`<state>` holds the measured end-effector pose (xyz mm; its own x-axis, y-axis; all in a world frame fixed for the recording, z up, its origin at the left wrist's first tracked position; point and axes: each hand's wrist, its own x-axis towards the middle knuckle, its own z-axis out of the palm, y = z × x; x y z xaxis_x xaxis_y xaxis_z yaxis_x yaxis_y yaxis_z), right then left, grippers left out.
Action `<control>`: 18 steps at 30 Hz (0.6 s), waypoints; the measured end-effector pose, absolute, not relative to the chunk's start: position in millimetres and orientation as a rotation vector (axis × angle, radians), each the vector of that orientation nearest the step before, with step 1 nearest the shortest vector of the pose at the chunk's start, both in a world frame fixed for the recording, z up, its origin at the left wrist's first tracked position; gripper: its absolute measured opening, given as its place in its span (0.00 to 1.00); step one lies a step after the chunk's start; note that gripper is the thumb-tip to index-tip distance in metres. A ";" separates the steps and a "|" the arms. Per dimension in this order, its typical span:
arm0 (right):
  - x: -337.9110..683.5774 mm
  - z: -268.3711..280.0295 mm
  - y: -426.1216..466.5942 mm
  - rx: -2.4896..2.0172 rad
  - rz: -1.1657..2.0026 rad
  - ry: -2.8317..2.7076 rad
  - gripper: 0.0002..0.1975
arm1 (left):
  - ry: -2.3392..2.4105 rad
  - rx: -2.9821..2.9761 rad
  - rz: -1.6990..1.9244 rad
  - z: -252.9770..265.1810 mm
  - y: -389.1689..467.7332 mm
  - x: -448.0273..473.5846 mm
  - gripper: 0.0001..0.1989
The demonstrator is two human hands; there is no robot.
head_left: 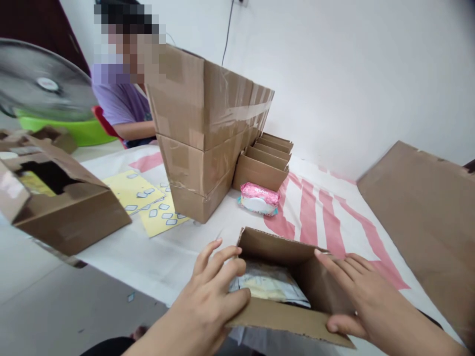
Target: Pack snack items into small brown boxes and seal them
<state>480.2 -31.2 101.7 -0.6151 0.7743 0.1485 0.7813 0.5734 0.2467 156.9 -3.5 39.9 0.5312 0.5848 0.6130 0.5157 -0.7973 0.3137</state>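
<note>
In front of me on the table is a small open cardboard box [282,316]. Flat plastic packets [269,284], whitish and pale yellow, lie inside it. At the box's left side is my left hand [217,291], fingers curled over the rim and thumb by the near flap. My right hand [356,291] grips the right side, its fingers stretched along the upper edge and its thumb on the near flap. Beyond the box sits a pink pack of wet wipes [260,199] with a white lid.
Taped cardboard boxes [208,133] stand stacked behind, with a row of open box trays [263,163] alongside. Yellow sheets [159,212] and another open carton [74,212] lie left. A large cardboard panel [419,217] leans at right. A person in a purple shirt [111,99] sits behind the stack.
</note>
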 end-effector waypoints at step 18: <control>424.7 84.6 1.4 -1.404 -0.201 -3.312 0.20 | 0.980 2.636 1.021 39.4 -1.1 153.3 0.21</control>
<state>424.7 1.4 84.6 -0.6076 0.7037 -0.3682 0.6540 0.7064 0.2708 153.3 -1.1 39.4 0.5551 0.6247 0.5492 0.5230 -0.7756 0.3535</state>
